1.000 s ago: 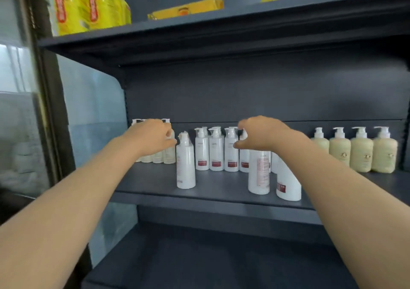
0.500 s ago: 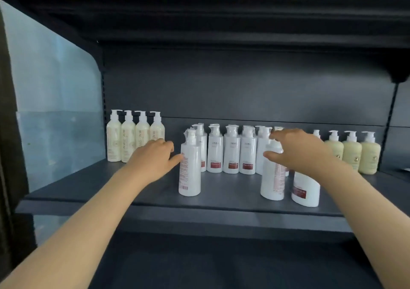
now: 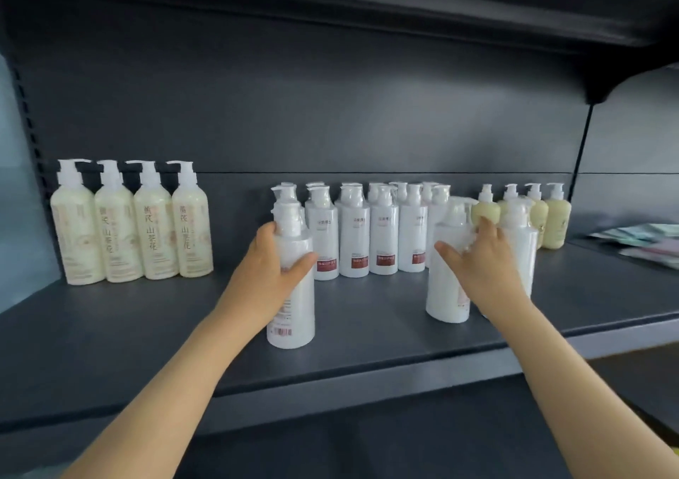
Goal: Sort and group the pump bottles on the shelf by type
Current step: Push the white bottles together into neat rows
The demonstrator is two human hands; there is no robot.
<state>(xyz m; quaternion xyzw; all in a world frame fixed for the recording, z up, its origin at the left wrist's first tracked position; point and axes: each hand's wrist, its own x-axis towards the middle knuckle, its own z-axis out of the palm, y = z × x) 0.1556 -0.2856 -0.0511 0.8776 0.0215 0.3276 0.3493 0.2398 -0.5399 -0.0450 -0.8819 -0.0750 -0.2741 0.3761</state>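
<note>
White front bottle (image 3: pixel 294 317) and second bottle (image 3: pixel 442 294) are gripped on grey shelf (image 3: pixel 367 335).
Centre frame: front bottle is wrapped by left hand (image 3: pixel 270 276); right of centre, second bottle is clasped by right hand (image 3: pixel 485 269).

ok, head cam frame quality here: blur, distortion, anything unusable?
Head view: right hand and right front bottle motion-smeared; left hand and left front bottle sharper, barcode visible; cream bottles labels legible; wide-angle bows the shelf; no glare on bottles.
</note>
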